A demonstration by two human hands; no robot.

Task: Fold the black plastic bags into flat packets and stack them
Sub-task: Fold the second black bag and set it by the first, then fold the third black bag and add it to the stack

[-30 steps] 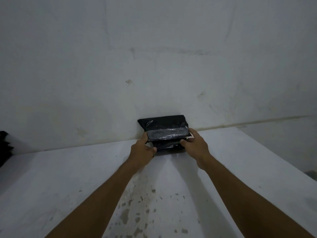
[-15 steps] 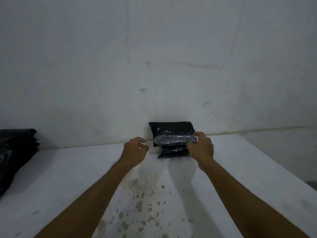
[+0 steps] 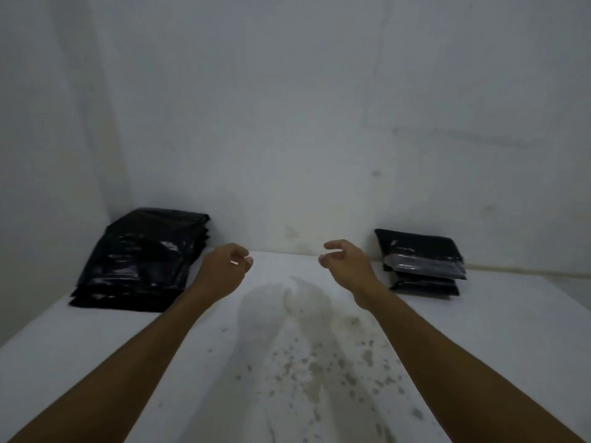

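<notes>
The small stack of folded, flat black plastic packets sits at the far right of the white bench, its back edge against the pale wall; the top packet shows a glossy grey band across its front. Well apart, at the far left in the corner, lies a larger pile of unfolded black plastic bags, wider and shinier, its layers slightly offset. Between the two piles the bench is bare white with a patch of dark speckled stains in front of me. Nothing stands between my hands and either pile.

Both my forearms reach forward over the bench. My left hand hovers just beside the right edge of the unfolded pile, fingers loosely curled, its grip on nothing. My right hand hovers just left of the packet stack, fingers also relaxed and half curled, its grip empty.

Half a second ago my right hand was on the top packet; now it is off it, and my view has swung left to take in the unfolded pile.
</notes>
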